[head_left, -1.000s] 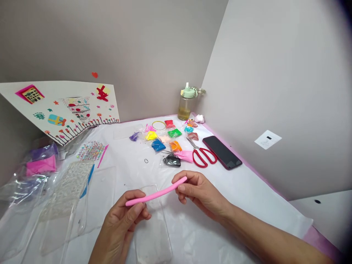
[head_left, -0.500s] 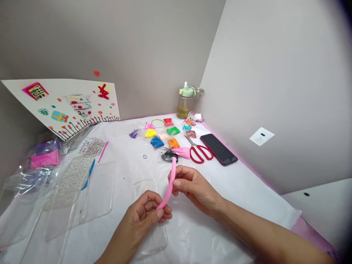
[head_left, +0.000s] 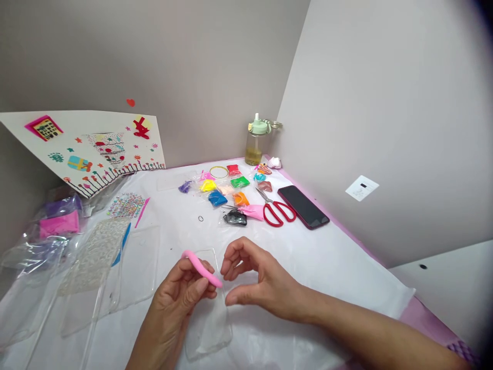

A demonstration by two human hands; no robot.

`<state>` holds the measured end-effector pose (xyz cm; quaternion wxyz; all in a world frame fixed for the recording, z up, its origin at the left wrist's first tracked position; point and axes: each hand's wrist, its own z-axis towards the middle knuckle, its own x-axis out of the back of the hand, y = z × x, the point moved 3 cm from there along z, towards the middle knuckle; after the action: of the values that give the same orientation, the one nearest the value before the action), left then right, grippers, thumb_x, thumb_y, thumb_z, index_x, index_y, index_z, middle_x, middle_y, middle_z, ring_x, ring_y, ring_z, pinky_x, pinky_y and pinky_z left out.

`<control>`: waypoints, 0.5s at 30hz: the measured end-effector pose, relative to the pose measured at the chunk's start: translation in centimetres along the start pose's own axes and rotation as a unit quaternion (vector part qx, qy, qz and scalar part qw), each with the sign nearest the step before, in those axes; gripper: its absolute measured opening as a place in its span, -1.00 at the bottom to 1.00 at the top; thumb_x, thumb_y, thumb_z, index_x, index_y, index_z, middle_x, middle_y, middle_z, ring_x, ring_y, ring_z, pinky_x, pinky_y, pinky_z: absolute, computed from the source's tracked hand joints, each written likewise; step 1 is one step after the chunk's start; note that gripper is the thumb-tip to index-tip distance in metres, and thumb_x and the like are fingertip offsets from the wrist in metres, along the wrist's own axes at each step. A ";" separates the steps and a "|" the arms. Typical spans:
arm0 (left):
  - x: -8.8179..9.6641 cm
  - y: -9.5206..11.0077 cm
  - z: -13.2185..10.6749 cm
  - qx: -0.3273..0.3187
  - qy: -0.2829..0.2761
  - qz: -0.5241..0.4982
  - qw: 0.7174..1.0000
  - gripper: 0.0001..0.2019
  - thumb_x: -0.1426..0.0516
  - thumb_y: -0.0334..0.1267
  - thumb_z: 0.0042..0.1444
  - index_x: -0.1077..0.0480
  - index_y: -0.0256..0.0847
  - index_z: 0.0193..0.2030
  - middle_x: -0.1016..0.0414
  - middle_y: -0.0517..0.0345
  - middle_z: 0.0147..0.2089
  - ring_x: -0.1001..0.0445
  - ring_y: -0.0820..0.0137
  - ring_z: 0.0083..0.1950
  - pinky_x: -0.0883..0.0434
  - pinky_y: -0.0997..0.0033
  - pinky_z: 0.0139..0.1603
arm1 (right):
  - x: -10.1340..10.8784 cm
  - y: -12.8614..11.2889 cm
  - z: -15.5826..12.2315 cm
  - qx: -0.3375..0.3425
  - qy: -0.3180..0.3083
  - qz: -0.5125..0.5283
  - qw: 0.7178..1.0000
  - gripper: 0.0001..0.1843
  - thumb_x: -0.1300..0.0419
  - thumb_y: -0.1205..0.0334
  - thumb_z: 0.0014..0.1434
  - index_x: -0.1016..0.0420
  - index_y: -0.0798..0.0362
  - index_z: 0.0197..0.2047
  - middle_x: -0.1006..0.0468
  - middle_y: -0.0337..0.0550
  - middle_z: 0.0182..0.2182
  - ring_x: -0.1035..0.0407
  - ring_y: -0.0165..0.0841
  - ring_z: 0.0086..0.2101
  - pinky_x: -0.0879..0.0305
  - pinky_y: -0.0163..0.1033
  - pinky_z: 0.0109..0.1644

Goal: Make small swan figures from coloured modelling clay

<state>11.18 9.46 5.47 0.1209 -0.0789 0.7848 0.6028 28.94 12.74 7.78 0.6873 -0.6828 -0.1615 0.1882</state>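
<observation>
Between the thumb and fingers of my left hand [head_left: 181, 290] is a curved roll of pink clay [head_left: 201, 269]. Its lower right end points toward my right hand [head_left: 258, 280]. That hand is empty, with thumb and fingers apart, just right of the roll. Under both hands a clear phone case [head_left: 210, 329] lies on the white sheet, partly hidden by my left hand. Beyond the hands lie a packet of black clay [head_left: 235, 218], a pink piping-bag-like piece [head_left: 252, 211] and red-handled scissors [head_left: 274, 213].
Several coloured clay packets [head_left: 217, 198] lie farther back, near a bottle [head_left: 254, 146] by the wall. A dark phone [head_left: 304, 206] rests at the right. On the left are beads [head_left: 127, 205], a textured sheet [head_left: 96, 252], clear cases [head_left: 138, 262] and a decorated white board [head_left: 115, 139].
My right hand has let go of the pink roll and opened beside it. The roll has swung from nearly upright to slanting down to the right, in my left hand.
</observation>
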 end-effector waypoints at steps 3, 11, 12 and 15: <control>-0.1 -0.3 0.0 -0.002 0.007 -0.006 1.000 -0.84 -0.29 -0.10 0.13 -0.53 -0.06 -0.19 -0.49 0.20 -0.15 -0.44 0.36 -0.07 -0.41 0.46 -0.03 | -0.7 0.3 -0.2 0.008 -0.021 -0.014 1.000 -0.46 -0.53 0.15 -0.09 -0.37 0.00 -0.12 -0.53 -0.25 -0.25 -0.44 -0.36 -0.24 -0.42 -0.18 -0.05; -0.6 -1.3 0.1 0.084 -0.066 -0.119 0.987 -0.54 -0.22 0.00 0.20 -0.43 -0.01 0.21 -0.46 0.08 0.19 -0.36 0.21 0.26 -0.30 0.25 0.31 | -0.8 -0.3 -0.6 0.107 0.002 -0.112 0.988 -0.90 -0.28 0.24 0.25 -0.55 0.01 -0.15 -0.53 -0.19 -0.23 -0.42 -0.41 -0.26 -0.41 -0.26 -0.10; -0.5 -1.2 0.1 0.088 -0.052 -0.133 0.986 -0.52 -0.23 0.02 0.19 -0.42 0.00 0.22 -0.47 0.09 0.18 -0.37 0.24 0.24 -0.35 0.29 0.26 | -0.7 -0.6 -0.6 0.114 0.002 -0.122 0.986 -0.91 -0.27 0.26 0.24 -0.56 0.01 -0.16 -0.52 -0.19 -0.25 -0.41 -0.40 -0.27 -0.41 -0.25 -0.11; 0.3 -0.9 0.3 0.085 0.028 -0.145 0.985 -0.62 -0.33 -0.08 0.09 -0.51 0.03 0.07 -0.50 0.18 0.03 -0.46 0.37 0.03 -0.48 0.48 0.02 | -0.3 -1.1 -0.5 0.094 0.020 -0.109 0.989 -0.94 -0.29 0.28 0.21 -0.58 0.02 -0.22 -0.50 -0.19 -0.29 -0.40 -0.39 -0.28 -0.40 -0.24 -0.13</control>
<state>11.13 9.50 4.45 0.1911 -0.1979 0.8168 0.5072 28.93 12.13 8.88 0.7678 -0.5973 -0.2026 0.1125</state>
